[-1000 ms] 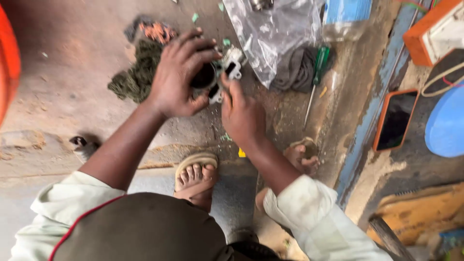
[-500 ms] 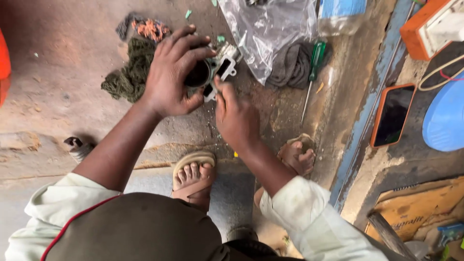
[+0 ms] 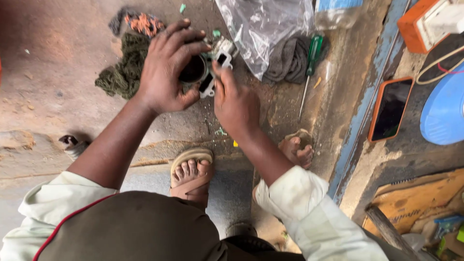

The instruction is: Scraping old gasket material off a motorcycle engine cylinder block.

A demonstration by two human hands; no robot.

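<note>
Overhead, looking down at a person crouched on a dusty concrete floor (image 3: 58, 82). At the upper left of the frame lies a dark green rag (image 3: 123, 67), with a scrap of orange and grey knitted cloth (image 3: 140, 21) just above it. The left hand (image 3: 166, 70), upper centre-left, is closed around a small metal engine part (image 3: 208, 65) with a round black opening; its fingers (image 3: 186, 36) curl over the top and the thumb presses from below. Just right of it, the right hand (image 3: 237, 106) reaches up to the same part, its fingers pinched against the pale edge; whether they hold anything small I cannot tell. Below the hands, at centre, a foot in a tan sandal (image 3: 191, 176) rests on the floor, and a second foot (image 3: 297, 150) shows right of centre. Above, at top centre, lies a clear plastic bag (image 3: 263, 29), then a grey cloth (image 3: 290, 60) and a green-handled screwdriver (image 3: 309, 67). Further right, a phone in an orange case (image 3: 391, 108) lies face up beside a blue lid (image 3: 444, 113).
</note>
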